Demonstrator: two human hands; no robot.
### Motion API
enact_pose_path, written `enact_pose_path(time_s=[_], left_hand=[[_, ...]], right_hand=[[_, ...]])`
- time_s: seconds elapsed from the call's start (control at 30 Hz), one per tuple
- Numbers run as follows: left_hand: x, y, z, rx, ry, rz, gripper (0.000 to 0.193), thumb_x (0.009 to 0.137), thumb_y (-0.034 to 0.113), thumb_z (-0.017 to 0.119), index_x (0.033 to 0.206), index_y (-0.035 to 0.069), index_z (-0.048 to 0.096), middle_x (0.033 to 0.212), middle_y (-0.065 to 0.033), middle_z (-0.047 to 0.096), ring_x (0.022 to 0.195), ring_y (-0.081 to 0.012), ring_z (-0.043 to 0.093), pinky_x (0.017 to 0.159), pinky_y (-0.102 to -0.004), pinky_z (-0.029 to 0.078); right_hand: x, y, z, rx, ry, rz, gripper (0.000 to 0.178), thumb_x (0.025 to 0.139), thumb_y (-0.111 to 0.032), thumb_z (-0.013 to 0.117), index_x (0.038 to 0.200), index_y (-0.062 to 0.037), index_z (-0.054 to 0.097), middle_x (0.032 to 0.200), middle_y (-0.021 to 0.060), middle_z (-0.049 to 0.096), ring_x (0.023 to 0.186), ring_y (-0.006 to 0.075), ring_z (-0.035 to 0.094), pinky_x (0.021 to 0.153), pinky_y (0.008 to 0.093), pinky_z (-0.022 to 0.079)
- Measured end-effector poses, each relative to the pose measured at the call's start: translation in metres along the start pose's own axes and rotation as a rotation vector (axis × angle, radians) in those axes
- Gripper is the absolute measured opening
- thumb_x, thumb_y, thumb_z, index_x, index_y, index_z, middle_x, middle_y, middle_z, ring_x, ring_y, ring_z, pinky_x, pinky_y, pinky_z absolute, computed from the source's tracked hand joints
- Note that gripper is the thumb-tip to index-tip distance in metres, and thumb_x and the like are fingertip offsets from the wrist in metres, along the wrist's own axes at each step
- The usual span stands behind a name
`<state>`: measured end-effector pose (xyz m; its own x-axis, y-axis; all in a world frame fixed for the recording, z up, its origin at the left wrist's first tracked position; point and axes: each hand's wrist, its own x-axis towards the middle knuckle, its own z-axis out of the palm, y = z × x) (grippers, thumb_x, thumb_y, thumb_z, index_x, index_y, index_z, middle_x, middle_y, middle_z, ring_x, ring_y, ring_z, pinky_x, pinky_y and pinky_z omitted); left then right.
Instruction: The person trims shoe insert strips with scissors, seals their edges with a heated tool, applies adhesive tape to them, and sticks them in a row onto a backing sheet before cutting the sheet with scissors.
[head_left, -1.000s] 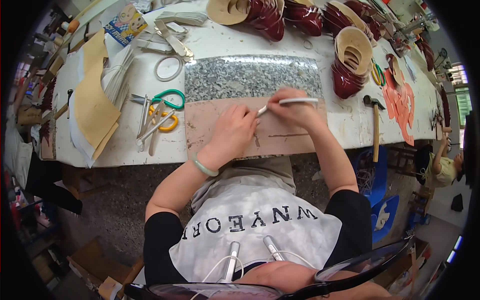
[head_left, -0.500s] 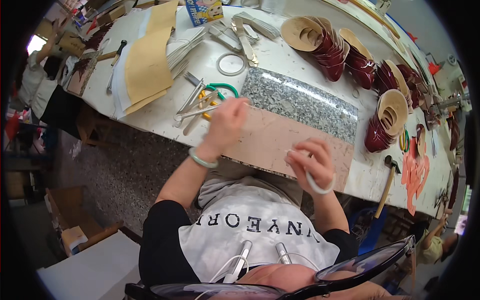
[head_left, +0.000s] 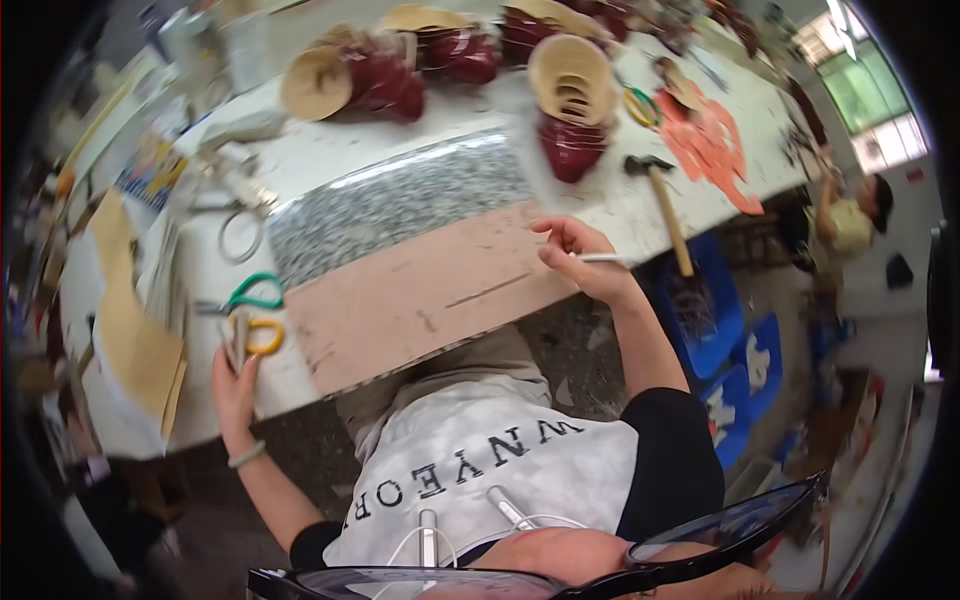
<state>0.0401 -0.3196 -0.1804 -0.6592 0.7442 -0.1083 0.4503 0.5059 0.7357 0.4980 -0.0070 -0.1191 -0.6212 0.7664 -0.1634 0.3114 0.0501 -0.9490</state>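
My left hand [head_left: 234, 388] is at the table's front left, its thumb and fingers closed around the near ends of some slim silver-grey sticks [head_left: 239, 340], pen-like and blurred. Next to them lie scissors with yellow handles [head_left: 264, 337] and a tool with green handles [head_left: 258, 290]. My right hand [head_left: 585, 262] hovers by the right end of a pinkish-brown board [head_left: 420, 300], fingers loosely bent and apart; I make out nothing in them. A pale bangle [head_left: 600, 258] is on that wrist. Behind the board lies a speckled grey stone slab [head_left: 400, 205].
Nested dark-red shoe uppers [head_left: 572, 145] with beige linings stand along the back. At the right are a hammer [head_left: 668, 205] and coral cut pieces [head_left: 705, 145]. Tan sheets [head_left: 125, 300] and a tape ring [head_left: 240, 237] lie left. Blue plastic stools [head_left: 700, 300] and another person [head_left: 850, 225] are beyond.
My left hand has gone from above the board to the silver-grey sticks at the left. My right hand has moved to the board's right end. The whole view has turned to the right.
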Motion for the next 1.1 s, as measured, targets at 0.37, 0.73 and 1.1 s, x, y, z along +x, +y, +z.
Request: enact_pose_path(time_s=[0.37,0.73,1.1], left_hand=[[0.006,0.097,0.044,0.011,0.033,0.307,0.042,0.093,0.002,0.054,0.135,0.0,0.055,0.126,-0.0191,0.061,0.116,-0.028,0.059,0.094,-0.0378,0.049],[0.027,0.18,0.083,0.285,0.249,0.725,0.078,0.078,0.045,0.079,0.137,0.003,0.052,0.14,-0.0185,0.05,0.134,-0.0375,0.04,0.111,-0.0506,0.028],[0.052,-0.095,-0.217,0.884,0.588,-0.447,0.071,0.09,0.063,0.054,0.115,-0.002,0.068,0.106,-0.0293,0.068,0.105,-0.0443,0.063,0.095,-0.0499,0.047]], right_hand=[[0.048,0.053,-0.074,-1.27,0.439,0.165,0.071,0.086,-0.069,0.058,0.084,0.0007,0.07,0.08,0.0223,0.07,0.077,0.0393,0.069,0.07,0.049,0.053],[0.029,0.002,-0.014,-0.707,0.264,-0.557,0.018,0.089,-0.014,0.071,0.098,0.0006,0.067,0.097,0.0167,0.066,0.095,0.0357,0.061,0.084,0.042,0.049],[0.1,-0.052,0.115,-0.624,-0.296,-0.93,0.031,0.08,-0.011,0.075,0.11,-0.0058,0.069,0.11,0.0115,0.065,0.106,0.0335,0.058,0.089,0.0425,0.049]])
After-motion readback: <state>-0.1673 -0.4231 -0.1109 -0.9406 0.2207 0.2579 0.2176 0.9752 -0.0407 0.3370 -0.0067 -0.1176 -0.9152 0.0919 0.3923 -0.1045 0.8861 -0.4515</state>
